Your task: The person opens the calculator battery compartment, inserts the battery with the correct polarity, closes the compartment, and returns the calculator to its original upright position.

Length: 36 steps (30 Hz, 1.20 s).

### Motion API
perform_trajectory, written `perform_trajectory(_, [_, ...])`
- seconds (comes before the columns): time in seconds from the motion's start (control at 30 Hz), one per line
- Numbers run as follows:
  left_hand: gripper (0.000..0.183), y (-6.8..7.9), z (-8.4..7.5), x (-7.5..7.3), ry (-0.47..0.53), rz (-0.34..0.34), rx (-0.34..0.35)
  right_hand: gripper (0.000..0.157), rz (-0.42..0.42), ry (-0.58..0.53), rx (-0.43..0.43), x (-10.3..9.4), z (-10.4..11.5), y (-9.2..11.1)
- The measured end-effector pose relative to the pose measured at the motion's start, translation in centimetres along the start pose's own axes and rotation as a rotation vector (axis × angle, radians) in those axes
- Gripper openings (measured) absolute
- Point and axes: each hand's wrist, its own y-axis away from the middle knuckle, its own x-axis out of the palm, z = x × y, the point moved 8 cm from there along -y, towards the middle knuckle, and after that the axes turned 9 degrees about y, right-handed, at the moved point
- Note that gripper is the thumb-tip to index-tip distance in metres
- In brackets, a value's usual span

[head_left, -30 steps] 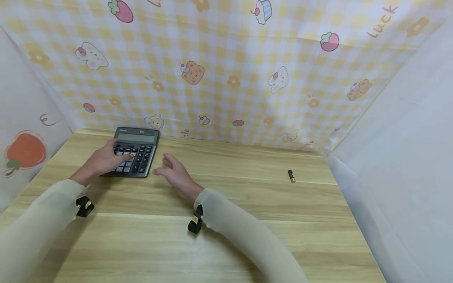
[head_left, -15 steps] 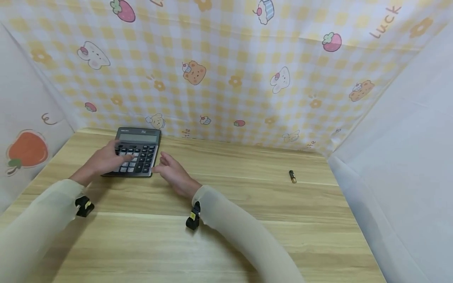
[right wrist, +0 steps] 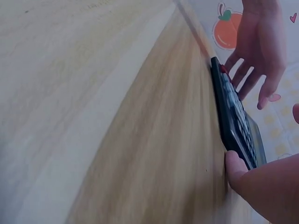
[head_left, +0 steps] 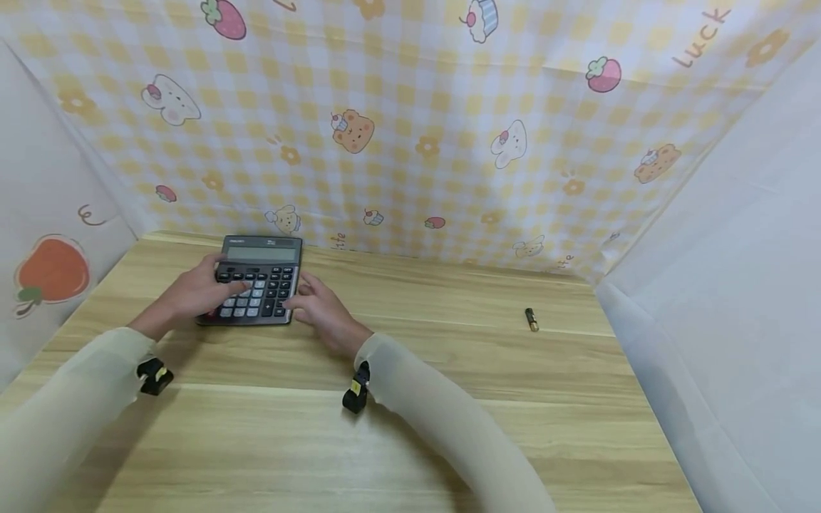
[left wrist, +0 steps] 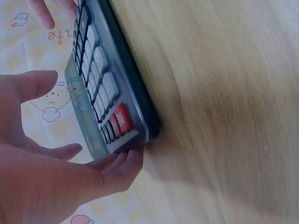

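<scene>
A dark grey desk calculator [head_left: 269, 254] with a display and rows of light, black and red keys lies at the back left of the wooden table. My left hand [head_left: 192, 291] is at its left side. In the left wrist view its fingers [left wrist: 124, 172] touch the calculator's side edge, while the thumb [left wrist: 42, 84] stays apart above the keys. My right hand [head_left: 330, 319] meets the opposite side, one fingertip [right wrist: 235, 163] right at the lower right edge in the right wrist view. The thumb and fingers there are spread apart.
A small black and copper battery [head_left: 532, 319] lies on the right part of the table [head_left: 410, 442]. Behind the table hangs a yellow checked cloth [head_left: 410, 92], close to the calculator's top edge. White cloth walls [head_left: 725, 285] stand at both sides.
The calculator has shifted to the right across the table, with my left fingers staying at its left edge. My right hand now meets its right edge, where a gap showed before.
</scene>
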Motion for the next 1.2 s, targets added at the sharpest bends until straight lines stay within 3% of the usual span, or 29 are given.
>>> perform_trajectory(0.33, [0.094,0.0,0.0,0.7,0.069,0.029,-0.009,0.094,0.033,0.021,0.04,-1.5,0.3,0.3])
perform_trajectory(0.6, [0.094,0.1,0.6,1.6,0.093,0.124,-0.064,0.094,0.124,0.035,0.031,-2.4,0.4,0.7])
perform_trajectory(0.87, [0.072,0.2,-0.3,3.4,0.2,0.209,-0.035,0.091,0.143,0.06,0.04,-4.0,0.2,1.8])
perform_trajectory(1.2, [0.074,0.9,-1.6,5.0,0.243,0.222,0.001,0.088,0.135,0.066,0.043,-6.1,-0.2,3.2])
